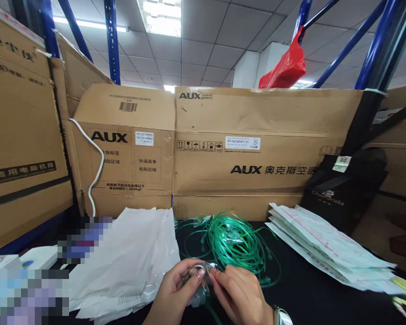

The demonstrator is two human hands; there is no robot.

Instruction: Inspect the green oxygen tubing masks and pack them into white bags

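Low in the middle of the view, my left hand (176, 291) and my right hand (238, 293) meet, both pinching a small clear plastic piece (203, 276) with green tubing trailing from it. Fingers of both hands are curled around it. Just behind my hands lies a tangled pile of green tubing (235, 239) on the dark table (311, 293). A wristwatch (281, 316) shows on my right wrist.
A stack of clear plastic bags (128, 257) lies at left, a stack of printed sealed pouches (325, 250) at right. Large AUX cardboard boxes (223, 149) wall the back. A white cable (96, 167) hangs at left, a black bag (348, 189) at right, a red bag (286, 67) above.
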